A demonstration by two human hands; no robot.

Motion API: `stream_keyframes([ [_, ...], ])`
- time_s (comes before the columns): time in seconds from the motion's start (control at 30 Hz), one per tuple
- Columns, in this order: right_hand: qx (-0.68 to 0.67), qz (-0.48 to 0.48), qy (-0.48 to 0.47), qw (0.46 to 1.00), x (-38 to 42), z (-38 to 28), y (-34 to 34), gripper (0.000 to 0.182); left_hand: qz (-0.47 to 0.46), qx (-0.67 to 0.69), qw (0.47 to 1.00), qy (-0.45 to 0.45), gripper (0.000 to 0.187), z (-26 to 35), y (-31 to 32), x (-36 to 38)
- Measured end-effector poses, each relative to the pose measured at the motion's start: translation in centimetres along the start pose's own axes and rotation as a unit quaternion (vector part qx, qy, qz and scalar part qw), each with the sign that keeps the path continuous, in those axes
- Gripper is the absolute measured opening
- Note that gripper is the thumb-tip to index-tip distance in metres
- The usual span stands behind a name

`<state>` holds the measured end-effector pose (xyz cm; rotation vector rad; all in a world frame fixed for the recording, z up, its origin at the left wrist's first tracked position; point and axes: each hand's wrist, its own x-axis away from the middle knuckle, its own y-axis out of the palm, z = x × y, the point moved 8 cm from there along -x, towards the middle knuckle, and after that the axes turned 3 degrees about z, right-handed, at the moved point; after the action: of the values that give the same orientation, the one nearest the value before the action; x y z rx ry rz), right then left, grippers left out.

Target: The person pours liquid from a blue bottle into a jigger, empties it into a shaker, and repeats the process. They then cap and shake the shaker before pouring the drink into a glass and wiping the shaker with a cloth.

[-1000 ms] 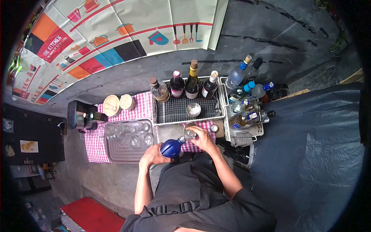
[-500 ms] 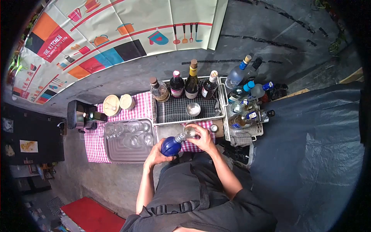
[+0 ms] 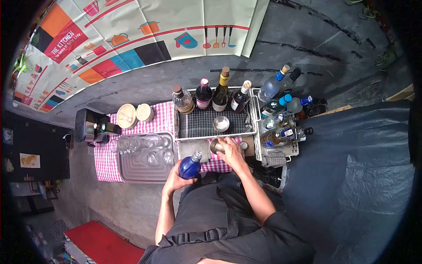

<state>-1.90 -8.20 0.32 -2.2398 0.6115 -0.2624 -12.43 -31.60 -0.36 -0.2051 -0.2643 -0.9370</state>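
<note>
My left hand (image 3: 175,180) is wrapped round a dark blue glass bottle (image 3: 189,167), which leans slightly right with its clear neck up. A little to the right, my right hand (image 3: 233,155) has its fingers closed at a small round metal cup (image 3: 216,147). The cup is over the front of the table by the checked cloth, and part of it is hidden by my fingers. A small round cap-like piece (image 3: 243,145) lies just right of this hand. Behind it, a metal strainer-like bowl (image 3: 221,123) rests on the dark checked cloth in the white basket (image 3: 211,137).
Several corked and capped bottles (image 3: 220,97) stand at the back of the basket. More bottles (image 3: 277,119) crowd a rack on the right. Several upturned-looking glasses (image 3: 151,154) sit on a grey tray (image 3: 140,176) at left, near wooden-lidded jars (image 3: 126,115) and a black machine (image 3: 88,125).
The blue bottle has moved away from the cup, down and left, and is now more upright. My right hand has turned over, with its back now facing up over the cup.
</note>
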Motion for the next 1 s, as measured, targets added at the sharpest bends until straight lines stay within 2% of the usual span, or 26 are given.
stream_keyframes([
  [0.03,0.078,-0.024,0.002,0.997,-0.2,-0.1,0.3,0.065,0.001,0.033,0.999,-0.01,0.088,-0.2,0.0,0.2],
  [0.07,0.087,-0.026,-0.013,0.996,-0.3,0.0,0.8,0.067,0.002,0.066,0.998,-0.02,0.089,-0.5,-0.1,0.4],
  [0.37,0.11,-0.027,-0.006,0.994,-0.9,-0.5,0.8,0.071,0.041,0.008,0.999,0.003,0.094,-0.5,-1.4,1.7],
  [0.5,0.113,-0.031,0.012,0.993,-1.0,-1.8,-0.5,0.069,0.048,0.03,0.998,0.004,0.095,-0.6,-1.6,2.1],
  [0.6,0.08,0.007,-0.022,0.997,-1.0,-3.4,-0.9,0.068,0.057,0.029,0.998,0.0,0.095,-0.8,-2.0,2.4],
  [0.67,-0.058,0.042,-0.064,0.995,-0.6,-4.8,-0.4,0.068,0.06,0.028,0.998,-0.006,0.095,-0.2,-2.3,2.8],
  [0.7,-0.114,0.054,-0.064,0.99,-0.5,-5.3,0.2,0.065,0.062,0.029,0.998,-0.006,0.095,-0.4,-2.5,3.0],
  [0.77,-0.135,0.03,-0.04,0.99,-0.2,-5.5,2.5,0.06,0.087,0.007,0.996,0.009,0.095,-0.5,-3.3,3.6],
  [0.8,-0.12,0.04,-0.075,0.989,-0.2,-6.7,2.9,0.057,0.089,0.007,0.996,0.008,0.095,-0.4,-3.6,3.9],
  [0.93,-0.081,0.021,-0.063,0.994,-0.2,-5.8,8.8,0.062,0.115,0.018,0.993,0.01,0.093,-0.1,-5.0,5.3],
  [1.0,-0.075,-0.01,-0.018,0.997,-0.5,-4.6,12.1,0.063,0.12,0.034,0.992,0.009,0.09,-0.5,-5.7,6.2],
])
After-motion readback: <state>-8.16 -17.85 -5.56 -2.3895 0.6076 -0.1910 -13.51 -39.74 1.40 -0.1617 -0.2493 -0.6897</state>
